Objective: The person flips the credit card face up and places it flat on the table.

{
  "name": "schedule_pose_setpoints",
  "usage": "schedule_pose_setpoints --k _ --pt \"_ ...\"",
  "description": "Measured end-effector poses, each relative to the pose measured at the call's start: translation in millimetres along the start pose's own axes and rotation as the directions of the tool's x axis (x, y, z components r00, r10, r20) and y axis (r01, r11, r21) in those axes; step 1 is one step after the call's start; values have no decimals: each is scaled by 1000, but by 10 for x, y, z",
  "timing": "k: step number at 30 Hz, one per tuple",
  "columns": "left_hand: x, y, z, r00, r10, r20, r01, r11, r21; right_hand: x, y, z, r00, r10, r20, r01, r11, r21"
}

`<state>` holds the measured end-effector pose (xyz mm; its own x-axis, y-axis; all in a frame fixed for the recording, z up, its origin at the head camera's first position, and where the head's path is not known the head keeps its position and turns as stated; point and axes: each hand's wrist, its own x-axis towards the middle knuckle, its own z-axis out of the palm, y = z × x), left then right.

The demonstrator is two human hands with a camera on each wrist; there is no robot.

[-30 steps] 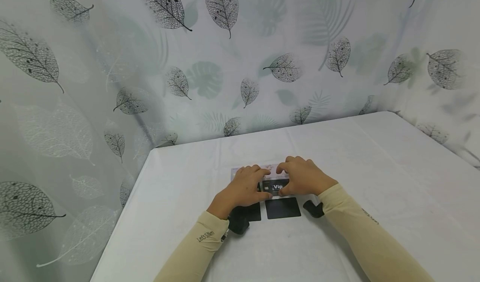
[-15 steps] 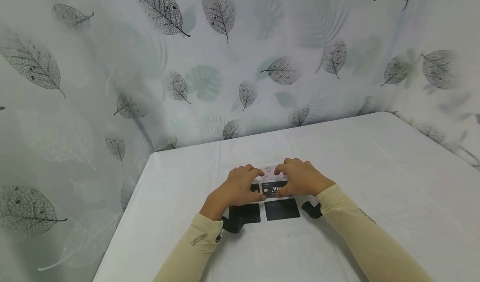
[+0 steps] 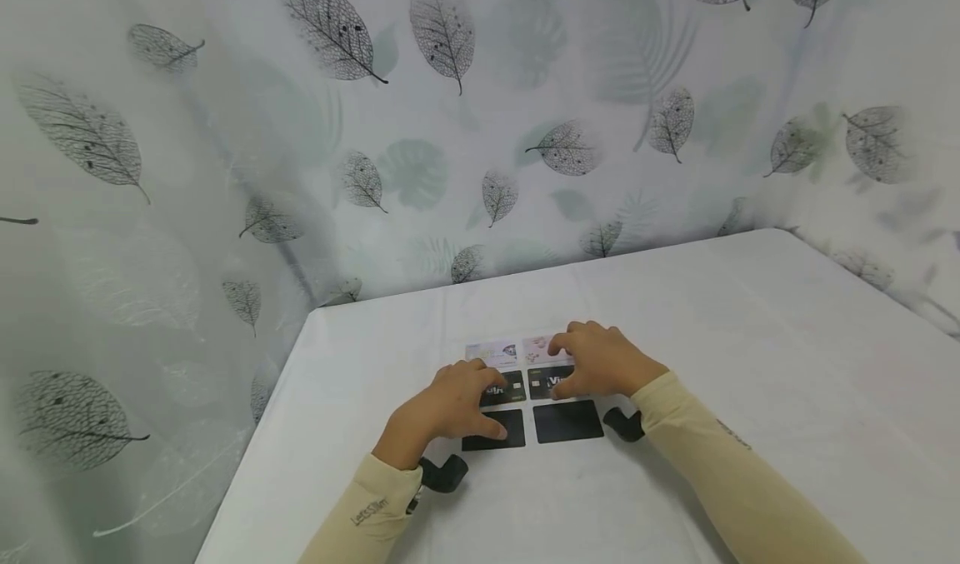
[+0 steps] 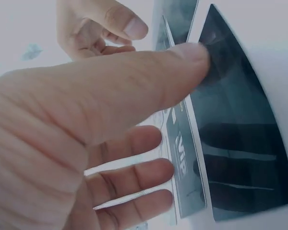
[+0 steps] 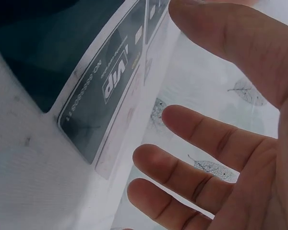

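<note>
Cards lie flat in two columns of three rows. The far row has a pale card (image 3: 491, 352) at left and a pink floral card (image 3: 537, 350) at right. Two dark VIP cards form the middle row, one left (image 3: 516, 391) and one right (image 3: 547, 383); a plain black card left (image 3: 515, 431) and another right (image 3: 567, 421) lie nearest. My left hand (image 3: 448, 401) is over the left column, thumb overlapping its black card, fingers spread and holding nothing. My right hand (image 3: 603, 360) hovers with parted fingers at the right column, partly hiding its pink and VIP cards.
A white cloth covers the table (image 3: 675, 297), with a leaf-printed curtain (image 3: 480, 131) behind and at the sides. Black wrist devices stick out below the left wrist (image 3: 444, 473) and the right wrist (image 3: 624, 423).
My left hand has moved left and nearer to me, uncovering more of the left column's cards. The right hand has stayed almost in place, and the cards lie as before.
</note>
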<state>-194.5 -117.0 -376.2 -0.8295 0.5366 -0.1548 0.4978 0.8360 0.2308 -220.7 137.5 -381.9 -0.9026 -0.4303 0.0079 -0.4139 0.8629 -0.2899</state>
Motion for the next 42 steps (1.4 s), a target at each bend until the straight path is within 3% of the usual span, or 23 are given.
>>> schedule_pose_setpoints --k 5,15,26,35,42 --pt "-91 -20 34 1000 -13 19 12 999 33 -17 -43 -4 1000 5 -5 -5 1000 2" --pt "-128 -28 84 999 -24 34 23 999 27 7 -217 59 999 -18 39 18 1000 -4" --pt "-129 -21 61 998 1 57 -2 1000 7 -49 -495 98 993 -95 65 94 995 16" --pt "-131 46 40 999 42 34 -43 999 27 -97 -599 169 985 -161 55 162 987 -23" --pt "-134 34 33 999 29 32 -29 999 17 -93 -661 244 976 -212 51 211 977 32"
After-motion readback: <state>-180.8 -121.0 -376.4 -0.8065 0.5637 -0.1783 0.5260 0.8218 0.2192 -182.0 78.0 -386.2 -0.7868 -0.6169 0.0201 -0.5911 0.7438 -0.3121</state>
